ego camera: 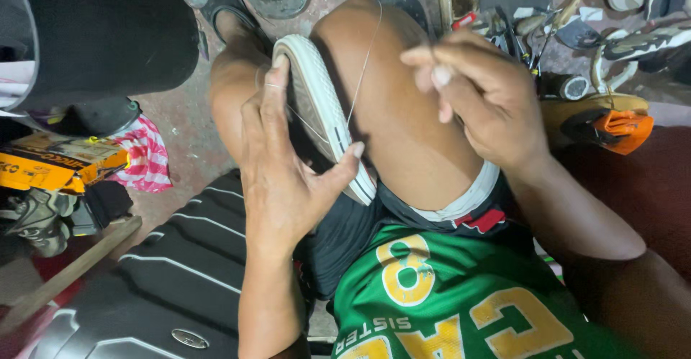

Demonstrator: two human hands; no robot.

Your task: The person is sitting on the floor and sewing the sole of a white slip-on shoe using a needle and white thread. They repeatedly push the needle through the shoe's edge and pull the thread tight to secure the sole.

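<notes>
1. Two hands in my view. Left hand [277,175]: grip closed round a white-soled shoe [324,114], thumb on the sole edge, shoe wedged between the knees.
2. Right hand [489,103]: fingers pinched shut on a thin thread [363,64], which runs from that grip down to the sole.
3. Beyond the right grip: an orange tool [619,129] on the floor.

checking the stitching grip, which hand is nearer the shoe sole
Left. The left hand grips the white shoe sole held between the knees, thumb on its edge. The right hand is off to the side, pinching the thread.
</notes>
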